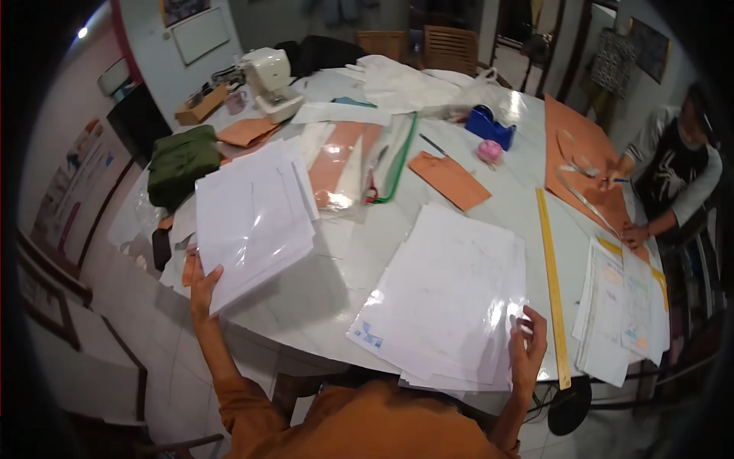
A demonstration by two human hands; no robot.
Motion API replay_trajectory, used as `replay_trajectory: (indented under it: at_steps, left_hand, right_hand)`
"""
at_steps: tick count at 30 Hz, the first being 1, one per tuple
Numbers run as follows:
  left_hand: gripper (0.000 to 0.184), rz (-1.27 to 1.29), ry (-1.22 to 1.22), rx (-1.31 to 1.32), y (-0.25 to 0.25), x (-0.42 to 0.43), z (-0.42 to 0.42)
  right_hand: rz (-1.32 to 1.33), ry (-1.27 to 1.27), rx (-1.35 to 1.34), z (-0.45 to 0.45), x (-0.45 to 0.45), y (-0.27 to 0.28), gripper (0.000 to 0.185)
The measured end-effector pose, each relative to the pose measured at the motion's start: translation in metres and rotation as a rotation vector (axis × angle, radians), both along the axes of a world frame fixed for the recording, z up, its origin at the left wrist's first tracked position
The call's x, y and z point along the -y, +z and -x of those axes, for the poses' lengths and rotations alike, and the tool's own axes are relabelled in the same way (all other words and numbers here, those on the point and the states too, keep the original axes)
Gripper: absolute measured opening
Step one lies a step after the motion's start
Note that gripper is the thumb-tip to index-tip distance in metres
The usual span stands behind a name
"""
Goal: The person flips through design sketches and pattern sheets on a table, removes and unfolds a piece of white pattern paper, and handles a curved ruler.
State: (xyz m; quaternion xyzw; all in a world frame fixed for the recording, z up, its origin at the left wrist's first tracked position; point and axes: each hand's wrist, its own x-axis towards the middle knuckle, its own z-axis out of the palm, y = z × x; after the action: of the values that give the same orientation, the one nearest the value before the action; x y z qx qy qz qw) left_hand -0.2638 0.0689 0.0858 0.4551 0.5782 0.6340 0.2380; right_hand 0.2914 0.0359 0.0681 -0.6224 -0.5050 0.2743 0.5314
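My left hand (203,288) grips the lower left edge of a stack of white paper sheets (248,222), lifted and tilted above the table. Faint drawn lines show on its top sheet, which shines in the light. A second stack of white sheets (451,294) lies on the table in front of me, with a small blue print at its lower left corner. Beside that stack's right edge is my right hand (527,344), fingers curved and the thumb apart from them. Whether its fingertips touch the sheets I cannot tell.
A yellow ruler (553,291) lies right of the second stack. Beyond are orange fabric (451,181), a blue tape dispenser (489,128), a plastic folder (352,164), a sewing machine (269,84) and a green bundle (182,164). At right, a person (677,164) works on orange cloth (581,157).
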Motion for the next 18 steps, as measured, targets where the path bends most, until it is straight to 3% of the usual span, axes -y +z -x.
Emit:
replay_trajectory:
  at_steps: [4, 6, 9, 11, 12, 14, 15, 17, 18]
  left_hand:
    - [0.068, 0.033, -0.221, 0.368, 0.005, 0.007, -0.048]
    - [0.070, 0.104, -0.367, 0.304, -0.003, 0.002, -0.060]
    - [0.079, 0.205, -0.537, 0.062, -0.008, -0.011, -0.098]
    - [0.084, 0.233, -0.631, 0.012, 0.010, -0.015, -0.143]
    - [0.087, 0.223, -0.737, 0.038, 0.006, -0.022, -0.156]
    - [0.096, 0.315, -0.701, -0.033, -0.007, -0.023, -0.182]
    - [0.092, 0.351, -0.746, -0.057, -0.008, -0.022, -0.192]
    - [0.080, 0.245, -0.891, 0.061, 0.006, -0.020, -0.207]
    - [0.075, 0.336, -0.895, 0.043, 0.012, -0.022, -0.203]
  right_hand:
    - [-0.061, -0.024, 0.022, -0.002, 0.002, 0.003, 0.030]
    - [-0.080, 0.016, -0.014, 0.005, 0.004, 0.002, 0.025]
    - [-0.043, 0.197, -0.436, 0.025, 0.005, 0.014, 0.031]
    - [0.077, 0.391, -0.636, 0.031, 0.005, 0.017, 0.062]
    - [0.112, 0.405, -0.657, 0.027, 0.007, 0.011, 0.068]
    - [0.155, 0.381, -0.696, 0.036, 0.008, 0.021, 0.073]
    - [0.117, 0.362, -0.653, 0.022, 0.007, 0.001, 0.075]
    - [0.127, 0.347, -0.585, 0.027, 0.008, 0.013, 0.065]
    - [0.107, 0.307, -0.555, 0.028, 0.007, 0.013, 0.064]
